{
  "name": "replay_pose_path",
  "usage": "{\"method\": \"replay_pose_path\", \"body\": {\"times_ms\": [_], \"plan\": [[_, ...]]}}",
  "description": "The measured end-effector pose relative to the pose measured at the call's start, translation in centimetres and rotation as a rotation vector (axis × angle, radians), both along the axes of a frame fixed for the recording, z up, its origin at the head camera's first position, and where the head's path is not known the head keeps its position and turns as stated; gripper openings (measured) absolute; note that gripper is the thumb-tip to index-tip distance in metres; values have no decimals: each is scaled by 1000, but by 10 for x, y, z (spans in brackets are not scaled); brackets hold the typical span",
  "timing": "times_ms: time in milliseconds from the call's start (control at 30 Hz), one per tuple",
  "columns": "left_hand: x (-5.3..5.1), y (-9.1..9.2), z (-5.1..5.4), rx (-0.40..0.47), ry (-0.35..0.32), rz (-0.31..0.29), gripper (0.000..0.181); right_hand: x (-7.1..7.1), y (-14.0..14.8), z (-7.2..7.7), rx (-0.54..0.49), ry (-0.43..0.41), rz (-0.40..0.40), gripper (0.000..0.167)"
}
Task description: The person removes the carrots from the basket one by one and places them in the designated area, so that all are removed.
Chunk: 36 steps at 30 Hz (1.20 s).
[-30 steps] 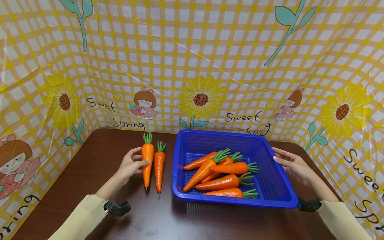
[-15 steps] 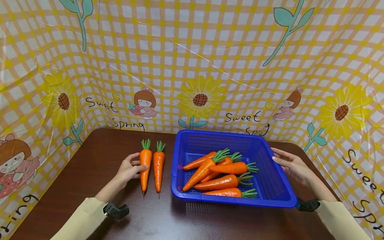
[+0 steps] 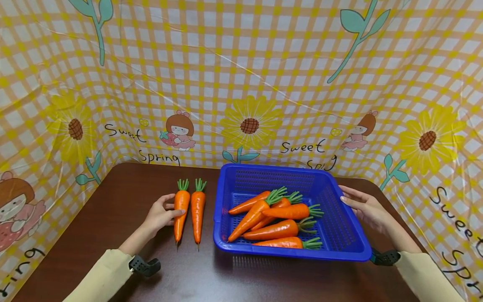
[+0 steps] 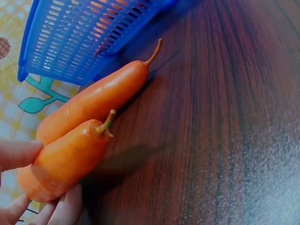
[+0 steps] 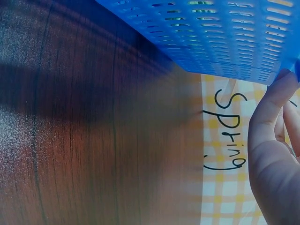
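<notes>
In the head view my left hand [image 3: 162, 214] holds an orange carrot [image 3: 182, 205] with a green top, thumb across its front and fingers behind. A second carrot [image 3: 198, 216] lies just right of it on the table. In the left wrist view the held carrot [image 4: 70, 159] sits nearer the camera, its thin root tip raised off the wood. My right hand [image 3: 371, 212] is at the right side of a blue plastic basket [image 3: 290, 251], thumb over the rim and fingers along the outside. Several carrots [image 3: 277, 230] lie heaped inside. The right wrist view shows that thumb [image 5: 274, 101] against the rim.
Under everything is a dark brown wooden table [image 3: 196, 277]. A checked cloth [image 3: 211, 75] with printed flowers and lettering rises behind it and on both sides. Each wrist wears a black band [image 3: 145, 266].
The left hand has brought its carrot down and slightly left, so it lines up beside the second carrot. The right hand stays at the basket. The whole head view has shifted slightly.
</notes>
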<state>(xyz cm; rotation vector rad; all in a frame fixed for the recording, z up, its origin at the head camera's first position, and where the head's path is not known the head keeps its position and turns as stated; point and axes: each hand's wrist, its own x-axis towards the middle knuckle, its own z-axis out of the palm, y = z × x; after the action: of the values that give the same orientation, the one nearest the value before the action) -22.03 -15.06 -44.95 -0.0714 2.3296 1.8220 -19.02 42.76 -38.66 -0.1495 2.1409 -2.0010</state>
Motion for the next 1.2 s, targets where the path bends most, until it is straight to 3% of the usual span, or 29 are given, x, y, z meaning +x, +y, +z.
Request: {"method": "replay_pose_path", "body": {"times_ms": [400, 667, 1200], "plan": [[3, -2, 4, -115, 15, -34, 74, -2, -2, -1, -31, -10, -8, 33], [3, -3, 5, -167, 17, -23, 71, -2, -2, -2, -23, -5, -19, 31], [4, -5, 1, -118, 45, 1, 60, 0, 0, -3, -21, -16, -14, 32]]}}
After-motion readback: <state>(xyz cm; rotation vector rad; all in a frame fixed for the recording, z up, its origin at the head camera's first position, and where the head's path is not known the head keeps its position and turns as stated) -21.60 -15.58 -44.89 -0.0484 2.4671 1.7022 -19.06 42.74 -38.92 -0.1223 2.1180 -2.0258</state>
